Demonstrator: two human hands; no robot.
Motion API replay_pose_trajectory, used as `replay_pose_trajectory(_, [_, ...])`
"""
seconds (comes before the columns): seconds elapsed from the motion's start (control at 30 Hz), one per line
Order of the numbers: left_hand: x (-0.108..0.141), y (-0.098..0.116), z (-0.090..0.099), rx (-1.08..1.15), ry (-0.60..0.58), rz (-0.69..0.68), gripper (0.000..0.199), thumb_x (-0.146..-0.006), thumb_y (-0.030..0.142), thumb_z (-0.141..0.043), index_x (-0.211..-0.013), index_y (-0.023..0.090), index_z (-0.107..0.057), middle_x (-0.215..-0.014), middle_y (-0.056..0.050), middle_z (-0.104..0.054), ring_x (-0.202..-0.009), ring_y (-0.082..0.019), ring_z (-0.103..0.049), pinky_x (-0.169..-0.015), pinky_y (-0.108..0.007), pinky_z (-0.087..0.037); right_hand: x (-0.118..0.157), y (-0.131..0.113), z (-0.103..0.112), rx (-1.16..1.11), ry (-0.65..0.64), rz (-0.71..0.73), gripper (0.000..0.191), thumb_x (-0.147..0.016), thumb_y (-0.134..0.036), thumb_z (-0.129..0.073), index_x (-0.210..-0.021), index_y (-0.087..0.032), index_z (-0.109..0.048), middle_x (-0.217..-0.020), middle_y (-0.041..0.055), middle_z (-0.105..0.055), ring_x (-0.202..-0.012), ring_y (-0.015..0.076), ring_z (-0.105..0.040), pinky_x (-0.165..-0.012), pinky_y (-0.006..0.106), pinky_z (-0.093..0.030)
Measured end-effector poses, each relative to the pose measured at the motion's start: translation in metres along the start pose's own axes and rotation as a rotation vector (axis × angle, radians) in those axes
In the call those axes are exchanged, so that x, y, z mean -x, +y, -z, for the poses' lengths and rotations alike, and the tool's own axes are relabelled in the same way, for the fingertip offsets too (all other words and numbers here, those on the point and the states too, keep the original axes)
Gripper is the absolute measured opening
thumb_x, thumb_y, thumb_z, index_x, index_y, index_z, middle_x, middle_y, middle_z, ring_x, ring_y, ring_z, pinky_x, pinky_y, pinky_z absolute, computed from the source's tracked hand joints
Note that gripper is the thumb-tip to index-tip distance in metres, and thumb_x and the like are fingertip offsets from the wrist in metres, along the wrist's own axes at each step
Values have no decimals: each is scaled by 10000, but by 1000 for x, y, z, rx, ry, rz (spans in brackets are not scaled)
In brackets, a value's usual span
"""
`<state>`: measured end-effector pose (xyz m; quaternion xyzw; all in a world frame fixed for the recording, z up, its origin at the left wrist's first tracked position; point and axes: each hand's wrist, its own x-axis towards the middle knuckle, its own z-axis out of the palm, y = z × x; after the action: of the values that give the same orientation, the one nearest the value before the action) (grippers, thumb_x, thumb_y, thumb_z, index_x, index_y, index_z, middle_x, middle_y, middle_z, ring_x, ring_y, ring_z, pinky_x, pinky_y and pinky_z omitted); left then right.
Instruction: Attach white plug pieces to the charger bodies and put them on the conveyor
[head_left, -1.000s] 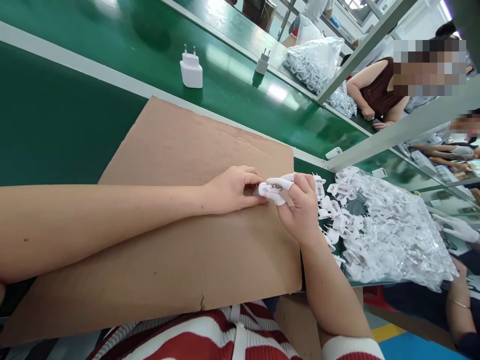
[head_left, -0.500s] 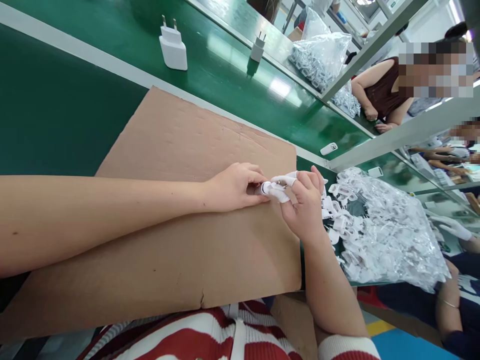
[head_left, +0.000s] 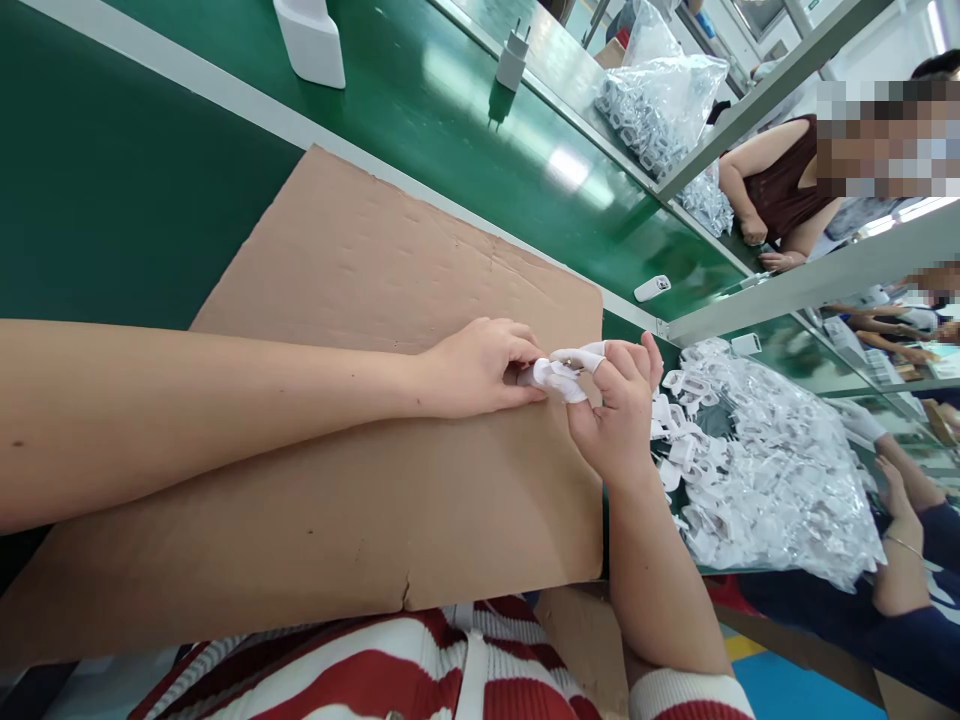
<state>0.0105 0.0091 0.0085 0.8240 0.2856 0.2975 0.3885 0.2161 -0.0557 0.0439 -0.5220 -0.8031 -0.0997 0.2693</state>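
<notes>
Over the cardboard sheet point(head_left: 450, 500), my left hand point(head_left: 484, 370) is closed round a white charger housing point(head_left: 528, 375), mostly hidden by the fingers. My right hand point(head_left: 619, 400) meets it from the right, wearing white finger covers point(head_left: 579, 356) on thumb and forefinger. These two fingertips pinch a small white part with a glint of metal point(head_left: 571, 364), close against the housing's end. Whether the two pieces are joined I cannot tell. Just right of my right hand lie loose white plastic parts point(head_left: 679, 450) at the mouth of a clear plastic bag point(head_left: 787, 480).
White plug chargers point(head_left: 311, 45) stand on the green belt point(head_left: 420, 130) beyond the pale rail point(head_left: 247, 100). Another small charger point(head_left: 652, 289) lies near a metal post point(head_left: 750, 110). Co-workers sit across the line point(head_left: 780, 180) and at the right point(head_left: 900, 540); a bag of parts point(head_left: 660, 110) lies opposite.
The chargers on the belt have shifted left. The view has moved slightly; both my hands keep the same grip at the housing. The right-hand co-worker's arms have moved.
</notes>
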Motion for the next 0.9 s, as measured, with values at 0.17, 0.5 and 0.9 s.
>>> replay_pose_trajectory(0.17, [0,1,1,-9,-8,-6,227,-904,417,-696,-948,223,-805,-961,-62,-711,-892,-233,-671,-897,-370,-513,0,-2,3,5,48,4,180,-931,-220,-603,-1039,-300,-722,-946,24,-667,-1009,244,-629,-1263,559,-239])
replay_pose_trajectory(0.5, [1,0,-1,11,13,2,239,-895,432,-699,-949,227,-808,-956,-57,-709,-890,-225,-672,-901,-363,-518,-1,0,4,23,-62,-40,151,-910,-228,-585,-995,-294,-691,-971,15,-669,-1017,241,-637,-1274,584,-203])
replay_pose_trajectory(0.9, [1,3,-1,15,10,31,322,-888,506,-680,-978,215,-786,-951,-67,-718,-917,-240,-660,-842,-351,-516,3,-7,-7,-55,-76,-162,132,-887,-265,-596,-976,-283,-693,-1067,34,-708,-1075,247,-647,-1289,548,-183])
